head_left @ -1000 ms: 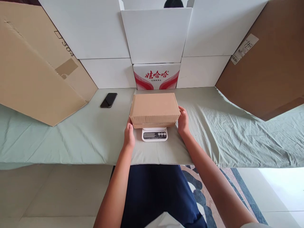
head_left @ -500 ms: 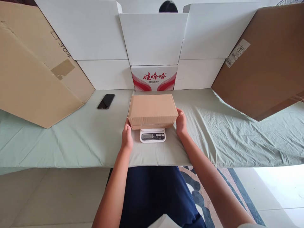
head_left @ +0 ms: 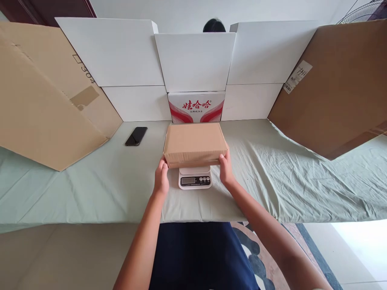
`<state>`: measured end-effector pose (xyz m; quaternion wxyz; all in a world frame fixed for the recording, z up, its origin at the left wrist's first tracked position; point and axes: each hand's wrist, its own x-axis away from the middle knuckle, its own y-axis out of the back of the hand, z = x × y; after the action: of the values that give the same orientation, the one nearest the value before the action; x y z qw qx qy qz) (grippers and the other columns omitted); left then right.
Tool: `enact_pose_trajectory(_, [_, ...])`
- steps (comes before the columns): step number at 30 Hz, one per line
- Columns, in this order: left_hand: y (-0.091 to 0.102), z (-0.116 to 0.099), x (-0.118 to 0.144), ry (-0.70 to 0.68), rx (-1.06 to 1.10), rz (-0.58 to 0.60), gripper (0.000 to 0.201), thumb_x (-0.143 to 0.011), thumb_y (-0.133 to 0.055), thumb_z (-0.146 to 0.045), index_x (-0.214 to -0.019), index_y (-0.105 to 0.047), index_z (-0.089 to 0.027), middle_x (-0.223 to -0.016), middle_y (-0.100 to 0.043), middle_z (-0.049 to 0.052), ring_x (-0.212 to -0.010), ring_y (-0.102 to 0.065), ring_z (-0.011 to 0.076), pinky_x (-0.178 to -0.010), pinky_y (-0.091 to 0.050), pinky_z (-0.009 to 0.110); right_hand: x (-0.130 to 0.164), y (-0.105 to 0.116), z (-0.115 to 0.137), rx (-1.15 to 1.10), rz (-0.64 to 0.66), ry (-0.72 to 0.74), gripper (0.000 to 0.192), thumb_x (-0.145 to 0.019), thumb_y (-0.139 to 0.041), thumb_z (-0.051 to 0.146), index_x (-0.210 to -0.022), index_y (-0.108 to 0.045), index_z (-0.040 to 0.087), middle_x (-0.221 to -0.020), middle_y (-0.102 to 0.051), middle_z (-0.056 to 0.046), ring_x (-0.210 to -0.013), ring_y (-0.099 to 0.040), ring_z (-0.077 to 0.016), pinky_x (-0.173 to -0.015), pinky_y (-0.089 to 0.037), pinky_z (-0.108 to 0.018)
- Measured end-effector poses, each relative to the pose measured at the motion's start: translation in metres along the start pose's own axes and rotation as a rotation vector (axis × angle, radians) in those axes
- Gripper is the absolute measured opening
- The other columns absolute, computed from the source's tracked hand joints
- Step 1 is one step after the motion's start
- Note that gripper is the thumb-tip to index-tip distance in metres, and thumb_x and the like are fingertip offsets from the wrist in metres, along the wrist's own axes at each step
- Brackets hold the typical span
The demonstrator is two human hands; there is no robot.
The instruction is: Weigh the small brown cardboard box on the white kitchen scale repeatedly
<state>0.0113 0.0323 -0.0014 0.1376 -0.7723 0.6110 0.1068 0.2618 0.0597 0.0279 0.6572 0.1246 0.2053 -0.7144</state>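
A closed brown cardboard box (head_left: 195,139) is held over a small white digital scale (head_left: 195,182). My left hand (head_left: 162,177) grips its near left corner, the thumb against the side and the other fingers mostly hidden. At the near right corner, my right hand (head_left: 225,167) has its thumb on the front face and its fingers round the side. The scale's display and buttons show in front of the box, along with a strip of its weighing plate. Whether the box still touches the plate I cannot tell.
A black phone (head_left: 136,136) lies on the green cloth (head_left: 90,189) to the left. White boxes (head_left: 195,60) and a red-and-white printed carton (head_left: 196,106) stand behind. Large brown cartons (head_left: 45,100) flank both sides. Above the white boxes shows the top of a person's head (head_left: 214,25).
My right thumb has come round onto the box's front, and both hands now grip its near corners. The box has shifted slightly up or back, showing more of the scale. The view has tilted upward.
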Motion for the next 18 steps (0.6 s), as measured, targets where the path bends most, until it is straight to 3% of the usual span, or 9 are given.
enact_pose_trajectory(4, [-0.009, -0.008, -0.059, -0.042, 0.088, 0.030, 0.064, -0.093, -0.050, -0.072, -0.137, -0.063, -0.026, -0.147, -0.064, 0.013, -0.142, -0.057, 0.0309, -0.116, -0.047, 0.045, -0.047, -0.009, 0.004, 0.022, 0.010, 0.123, 0.061, -0.096, -0.054, 0.057, -0.152, -0.045, 0.036, -0.165, -0.045, 0.000, -0.160, -0.031, -0.0279, -0.135, -0.024, -0.050])
enact_pose_trajectory(8, [-0.022, 0.014, -0.107, -0.018, 0.120, -0.007, 0.065, -0.089, -0.052, -0.077, -0.128, -0.063, -0.026, -0.145, -0.065, 0.014, -0.141, -0.058, 0.0290, -0.118, -0.044, 0.045, -0.090, -0.018, -0.023, -0.064, 0.030, 0.151, 0.066, -0.092, -0.057, 0.058, -0.152, -0.044, 0.036, -0.167, -0.042, 0.001, -0.159, -0.033, -0.0279, -0.134, -0.026, -0.052])
enact_pose_trajectory(13, [-0.024, 0.055, -0.118, 0.071, 0.124, -0.047, 0.067, -0.088, -0.053, -0.077, -0.129, -0.062, -0.026, -0.148, -0.062, 0.015, -0.144, -0.055, 0.0282, -0.118, -0.045, 0.047, -0.099, -0.018, -0.068, -0.065, 0.063, 0.020, 0.065, -0.089, -0.060, 0.059, -0.148, -0.049, 0.037, -0.163, -0.049, 0.003, -0.158, -0.035, -0.0248, -0.135, -0.023, -0.049])
enact_pose_trajectory(18, [-0.021, 0.067, -0.121, 0.112, 0.140, -0.031, 0.067, -0.089, -0.052, -0.076, -0.130, -0.062, -0.024, -0.150, -0.061, 0.015, -0.144, -0.055, 0.0295, -0.118, -0.045, 0.047, -0.096, -0.014, -0.078, -0.084, 0.057, -0.045, 0.061, -0.090, -0.058, 0.055, -0.147, -0.050, 0.035, -0.161, -0.051, 0.003, -0.155, -0.040, -0.0241, -0.135, -0.025, -0.049])
